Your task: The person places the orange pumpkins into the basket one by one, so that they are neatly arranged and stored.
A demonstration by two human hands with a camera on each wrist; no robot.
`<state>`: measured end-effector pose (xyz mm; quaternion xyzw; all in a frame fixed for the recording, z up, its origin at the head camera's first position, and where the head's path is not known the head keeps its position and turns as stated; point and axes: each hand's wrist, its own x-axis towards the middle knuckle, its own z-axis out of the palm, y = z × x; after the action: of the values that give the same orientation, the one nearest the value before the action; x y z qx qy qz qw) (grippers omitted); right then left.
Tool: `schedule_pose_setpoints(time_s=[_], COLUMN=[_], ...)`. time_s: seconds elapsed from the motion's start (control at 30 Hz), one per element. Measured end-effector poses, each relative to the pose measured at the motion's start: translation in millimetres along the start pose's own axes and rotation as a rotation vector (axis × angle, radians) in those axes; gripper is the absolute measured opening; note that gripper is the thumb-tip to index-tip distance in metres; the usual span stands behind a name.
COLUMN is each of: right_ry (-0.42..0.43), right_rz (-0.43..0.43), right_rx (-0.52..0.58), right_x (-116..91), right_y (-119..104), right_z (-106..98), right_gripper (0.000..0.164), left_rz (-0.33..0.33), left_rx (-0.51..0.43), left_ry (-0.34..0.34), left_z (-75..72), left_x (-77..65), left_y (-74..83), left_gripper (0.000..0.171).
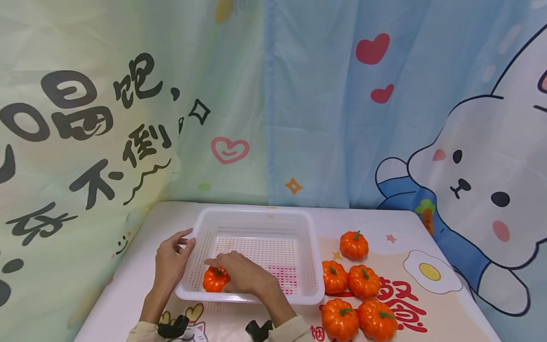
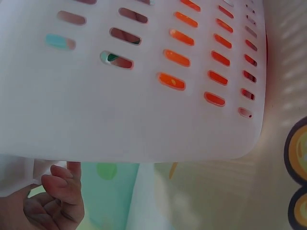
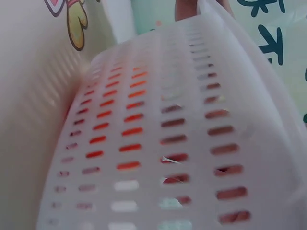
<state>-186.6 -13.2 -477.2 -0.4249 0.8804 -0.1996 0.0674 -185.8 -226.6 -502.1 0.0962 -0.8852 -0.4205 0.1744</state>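
A white perforated plastic basket [image 1: 315, 280] stands on the table. An orange toy pumpkin [image 1: 213, 281] with a green stem sits inside it, at the front left corner. My right hand [image 1: 245, 273] reaches over the front rim and grips this pumpkin from its right side, index finger across the top. With my left hand [image 1: 168, 263] I hold the basket's left rim; in the left wrist view curled fingers [image 2: 62, 184] show below the rim. Orange shows through the slots of the basket wall [image 3: 144, 120] in the right wrist view, where the right hand's grip is hidden.
Several more orange pumpkins [image 1: 363, 281] stand on the table right of the basket, two of them near the front. The printed tablecloth [image 1: 427, 304] shows a fried egg and red lettering. A printed curtain [image 1: 307, 104] hangs behind the table and along its left side.
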Motion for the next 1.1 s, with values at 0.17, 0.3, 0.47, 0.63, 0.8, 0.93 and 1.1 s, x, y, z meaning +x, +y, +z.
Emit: schedule_pose_setpoints(time_s=[0.17,0.3,0.47,0.63,0.8,0.93,1.1], right_ry=[0.022,0.044,0.075,0.090,0.113,0.131,0.154], right_rz=[0.020,0.050,0.087,0.112,0.140,0.188,0.240], right_rx=[-0.016,0.002,0.030,0.057,0.043,0.064,0.120], right_x=[-8.2,-14.6,-24.5,-34.3,-46.1,-55.4,-66.3], right_y=[1.8,4.4,6.9,8.7,13.7,18.3,23.9], right_z=[-9.1,-15.7,-24.7,-35.1,-44.6,-51.9,-60.2], right_gripper=[0.078,0.083,0.086,0.083,0.083,0.083,0.083], left_rz=[0.003,-0.007,-0.004,0.005,0.032,0.034,0.029], left_rx=[0.001,0.005,0.004,0.000,0.006,0.011,0.016], left_ry=[0.003,0.006,0.003,0.009,0.027,0.030,0.032], left_z=[-0.3,-0.3,0.3,1.0,1.0,1.0,1.1], left_x=[-0.1,-0.9,-1.9,-1.9,-0.9,-0.6,-0.3], left_y=[-0.3,-1.1,-0.3,0.3,-0.4,-0.6,-1.3], left_gripper=[0.036,0.037,0.037,0.037,0.034,0.034,0.035])
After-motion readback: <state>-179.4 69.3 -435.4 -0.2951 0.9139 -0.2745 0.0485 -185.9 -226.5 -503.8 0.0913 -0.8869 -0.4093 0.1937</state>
